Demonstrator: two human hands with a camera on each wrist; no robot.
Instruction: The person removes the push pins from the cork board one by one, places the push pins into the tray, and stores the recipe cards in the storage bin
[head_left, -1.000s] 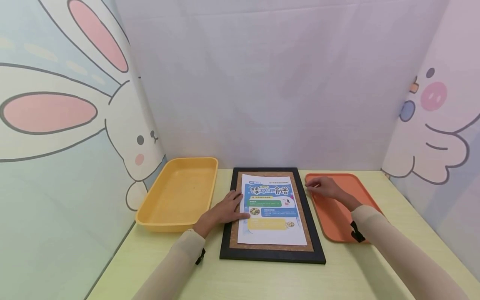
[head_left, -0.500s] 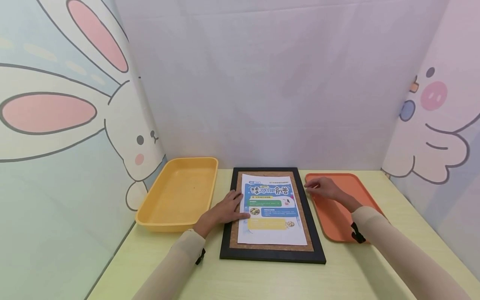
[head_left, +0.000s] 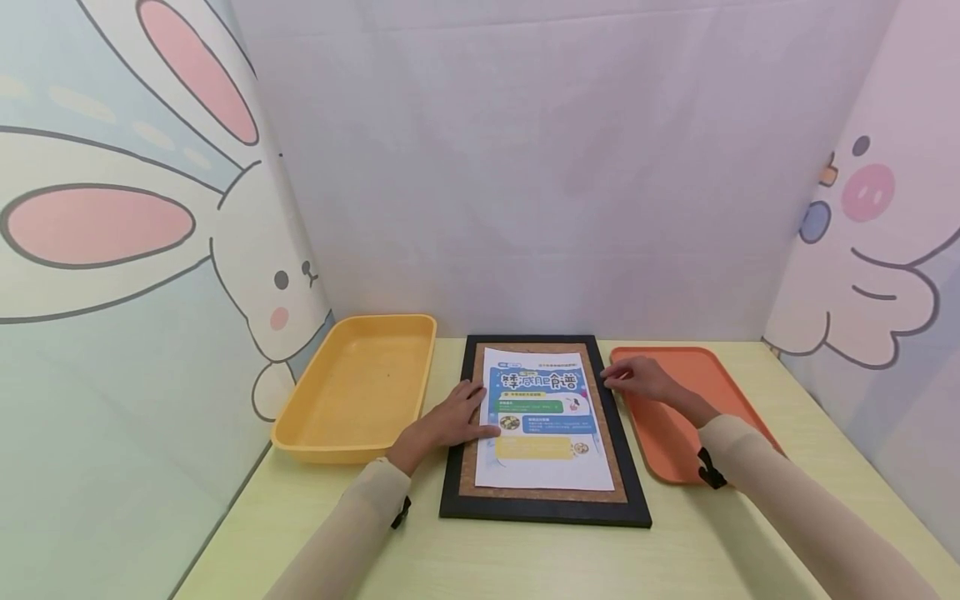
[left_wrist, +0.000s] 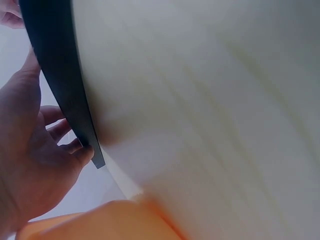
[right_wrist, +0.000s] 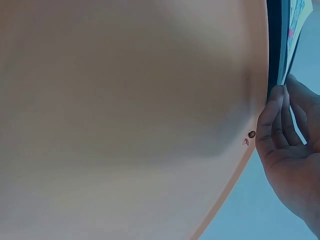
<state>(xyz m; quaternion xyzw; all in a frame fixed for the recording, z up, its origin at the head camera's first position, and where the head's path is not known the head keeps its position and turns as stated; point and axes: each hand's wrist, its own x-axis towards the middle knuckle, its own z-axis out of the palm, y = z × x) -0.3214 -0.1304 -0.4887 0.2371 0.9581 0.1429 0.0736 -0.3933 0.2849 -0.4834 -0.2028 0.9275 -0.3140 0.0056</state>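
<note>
A printed sheet (head_left: 547, 467) with blue, green and yellow blocks lies on a cork board (head_left: 543, 494) in a black frame (head_left: 555, 511). My left hand (head_left: 450, 417) rests across the frame's left side, its spread fingers relaxed and fingertips on the sheet's left edge. In the left wrist view that hand (left_wrist: 40, 155) lies along the black frame bar (left_wrist: 62, 75). My right hand (head_left: 643, 379) is at the frame's upper right side, thumb and fingertips drawn together. In the right wrist view the right hand (right_wrist: 290, 135) has its fingertips by the bar; I cannot tell whether they pinch anything small.
A deep yellow tray (head_left: 408, 454) stands left of the board. To the right, a shallow orange tray (head_left: 675, 450) lies under the right forearm. The pale wood table (head_left: 540, 567) meets a light wall (head_left: 540, 208) behind; cartoon-printed panels (head_left: 105, 433) flank it.
My right hand has shifted slightly left, from the orange tray's edge to over the frame's right bar. The left hand, sheet and board have stayed put.
</note>
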